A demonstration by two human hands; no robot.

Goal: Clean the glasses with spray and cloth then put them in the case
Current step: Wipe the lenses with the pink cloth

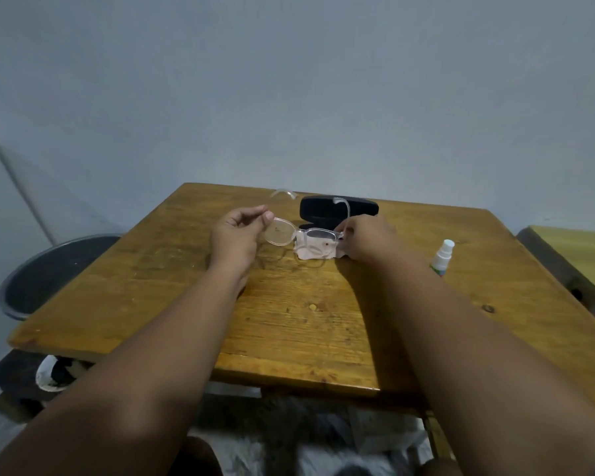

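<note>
Clear-framed glasses [298, 235] hang just above the wooden table [289, 321], arms unfolded and pointing away from me. My left hand [236, 235] pinches the left end of the frame. At the right end of the frame my right hand [366, 240] pinches the hinge. A pale pink cloth [315, 250] lies under the right lens; whether my right hand also holds it I cannot tell. Behind the glasses sits the black case [339, 207], open. A small white spray bottle [442, 257] stands to the right of my right forearm.
A round dark stool [55, 273] stands left of the table. A second wooden surface [577, 255] adjoins the right side. A grey wall lies just behind the table's far edge.
</note>
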